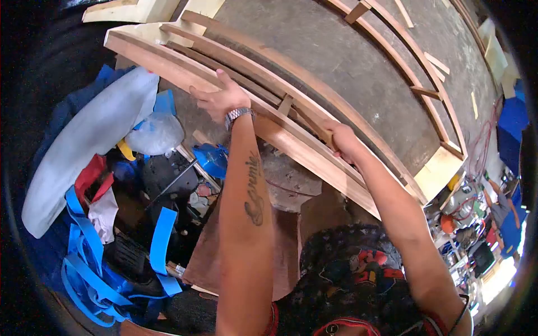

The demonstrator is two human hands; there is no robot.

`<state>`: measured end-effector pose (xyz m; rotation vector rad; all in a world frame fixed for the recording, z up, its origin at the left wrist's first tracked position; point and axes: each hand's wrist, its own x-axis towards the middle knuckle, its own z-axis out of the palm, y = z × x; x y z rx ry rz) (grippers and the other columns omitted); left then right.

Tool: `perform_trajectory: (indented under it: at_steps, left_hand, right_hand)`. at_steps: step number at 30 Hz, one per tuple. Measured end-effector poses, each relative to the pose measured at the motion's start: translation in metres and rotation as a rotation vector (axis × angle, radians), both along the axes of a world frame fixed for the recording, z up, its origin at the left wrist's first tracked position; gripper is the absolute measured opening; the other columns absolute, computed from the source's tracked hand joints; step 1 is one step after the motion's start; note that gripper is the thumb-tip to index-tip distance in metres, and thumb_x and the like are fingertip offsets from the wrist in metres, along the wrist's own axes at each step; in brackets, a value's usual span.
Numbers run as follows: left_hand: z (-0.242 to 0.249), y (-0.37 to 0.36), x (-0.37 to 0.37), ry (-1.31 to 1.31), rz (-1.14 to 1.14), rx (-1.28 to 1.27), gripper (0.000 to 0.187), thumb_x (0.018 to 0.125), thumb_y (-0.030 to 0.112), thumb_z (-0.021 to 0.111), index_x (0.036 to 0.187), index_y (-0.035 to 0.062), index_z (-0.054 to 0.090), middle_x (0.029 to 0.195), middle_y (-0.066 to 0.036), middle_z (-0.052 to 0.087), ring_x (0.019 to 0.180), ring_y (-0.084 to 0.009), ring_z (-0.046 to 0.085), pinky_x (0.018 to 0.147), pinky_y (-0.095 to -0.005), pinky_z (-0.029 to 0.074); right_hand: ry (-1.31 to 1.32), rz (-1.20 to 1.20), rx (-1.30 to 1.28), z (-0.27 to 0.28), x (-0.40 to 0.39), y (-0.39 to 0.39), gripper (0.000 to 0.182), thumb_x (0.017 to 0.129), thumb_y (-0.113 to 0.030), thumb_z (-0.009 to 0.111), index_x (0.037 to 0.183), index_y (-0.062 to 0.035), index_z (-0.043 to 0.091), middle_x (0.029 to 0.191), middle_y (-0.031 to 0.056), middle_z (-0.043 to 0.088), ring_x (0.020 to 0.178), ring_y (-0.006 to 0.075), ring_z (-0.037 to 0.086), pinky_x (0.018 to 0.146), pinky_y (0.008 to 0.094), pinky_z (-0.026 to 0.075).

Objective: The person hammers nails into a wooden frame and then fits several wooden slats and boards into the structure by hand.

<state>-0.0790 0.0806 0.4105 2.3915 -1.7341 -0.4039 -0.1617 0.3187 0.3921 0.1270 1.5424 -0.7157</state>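
A long curved wooden frame stands on its edge on the gray floor, right in front of the person. The left hand lies on its top edge, fingers curled over the wood and holding it. The right hand grips the same edge farther along, fingers wrapped over it. Blue straps lie in a pile well off to the left.
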Motion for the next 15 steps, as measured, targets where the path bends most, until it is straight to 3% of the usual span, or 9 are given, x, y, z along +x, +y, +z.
perform_trajectory:
  at_steps: [2,5,8,11,13,15]
  left_hand:
    - [0.001,0.001,0.002,0.022,-0.008,-0.015,0.083,0.082,0.058,0.049,0.140,0.0078,0.019,0.126,-0.021,0.041,0.106,-0.0400,0.053,0.083,-0.0513,0.046]
    - [0.004,-0.001,0.001,0.035,-0.003,-0.019,0.082,0.081,0.056,0.052,0.140,0.0076,0.019,0.125,-0.020,0.043,0.106,-0.0400,0.052,0.082,-0.0516,0.046]
    - [-0.002,-0.001,0.001,0.043,-0.025,-0.079,0.082,0.081,0.055,0.053,0.139,0.0077,0.021,0.125,-0.021,0.043,0.103,-0.0406,0.054,0.081,-0.0521,0.046]
    - [0.003,0.002,0.001,0.053,-0.013,-0.056,0.080,0.081,0.054,0.053,0.139,0.0084,0.021,0.125,-0.021,0.043,0.100,-0.0410,0.055,0.080,-0.0525,0.046]
    - [0.001,-0.002,0.000,0.048,-0.001,-0.047,0.079,0.081,0.053,0.053,0.139,0.0091,0.021,0.125,-0.021,0.043,0.098,-0.0412,0.056,0.079,-0.0527,0.046]
    - [0.002,-0.001,0.002,0.041,0.001,-0.042,0.079,0.081,0.052,0.054,0.140,0.0104,0.021,0.124,-0.021,0.043,0.097,-0.0416,0.056,0.078,-0.0526,0.047]
  right_hand:
    - [-0.146,-0.280,0.120,0.001,-0.002,0.004,0.030,0.089,-0.024,0.042,0.111,-0.0093,0.057,0.094,0.0054,0.053,0.063,0.0148,0.048,0.046,0.0268,0.042]
    - [-0.159,-0.352,0.068,-0.007,0.000,0.008,0.024,0.086,-0.028,0.051,0.101,-0.0092,0.054,0.067,0.0023,0.047,0.054,0.0137,0.045,0.043,0.0284,0.037]
    - [-0.312,-0.254,0.098,-0.006,-0.017,0.003,0.025,0.082,-0.024,0.056,0.100,-0.0079,0.051,0.070,0.0023,0.049,0.056,0.0129,0.047,0.042,0.0264,0.038]
    - [-0.462,-0.241,0.083,-0.048,-0.022,0.016,0.022,0.078,-0.019,0.057,0.096,-0.0083,0.049,0.069,0.0036,0.050,0.053,0.0135,0.048,0.040,0.0252,0.040]
    - [-0.535,-0.254,0.093,-0.049,-0.022,0.014,0.020,0.076,-0.018,0.056,0.093,-0.0089,0.049,0.067,0.0025,0.051,0.045,0.0117,0.042,0.035,0.0235,0.031]
    - [-0.439,-0.309,0.132,-0.048,-0.014,0.019,0.017,0.076,-0.019,0.056,0.089,-0.0104,0.050,0.065,0.0014,0.050,0.043,0.0096,0.039,0.035,0.0219,0.025]
